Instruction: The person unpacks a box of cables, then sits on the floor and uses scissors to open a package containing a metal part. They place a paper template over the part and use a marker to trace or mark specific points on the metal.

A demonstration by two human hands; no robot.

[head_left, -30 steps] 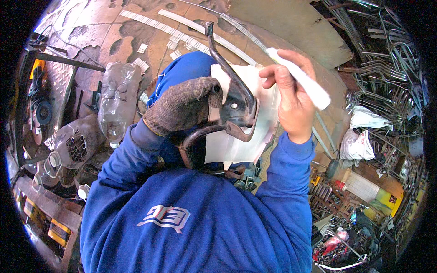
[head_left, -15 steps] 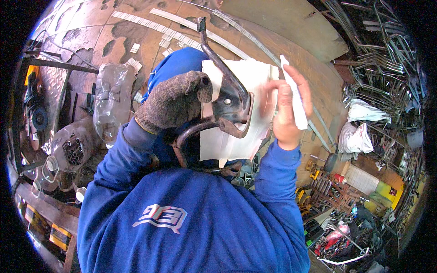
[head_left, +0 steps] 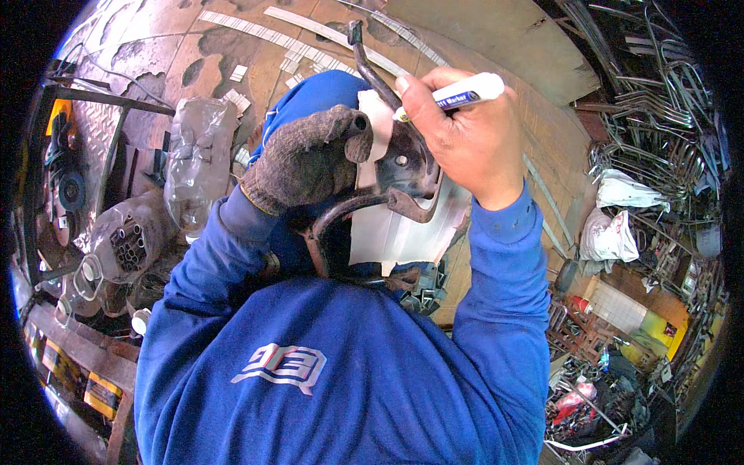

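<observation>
My left hand (head_left: 306, 159), in a dark knitted glove, is closed at the left side of a dark bracket of bent metal tube (head_left: 403, 159). Behind the bracket lies a white sheet (head_left: 395, 232), partly covered by it. One bent tube rises from the bracket to the far side; another curves back toward my body. My bare right hand (head_left: 477, 147) grips a white marker (head_left: 477, 91) slantwise over the bracket's upper right. The marker's tip points down-left, close to the tube and the sheet's upper part; whether it touches cannot be made out.
Plastic bottles (head_left: 198, 155), one full of short tubes, stand left beside a metal frame (head_left: 116, 139) holding an angle grinder (head_left: 71, 190). White strips (head_left: 271, 43) lie on the far floor. Bent metal rods (head_left: 659, 108) pile up right, near white bags (head_left: 608, 232).
My right hand has swung left and turned over, bringing the marker from beside the sheet to above the bracket. The gloved hand and bracket appear shifted slightly right in view.
</observation>
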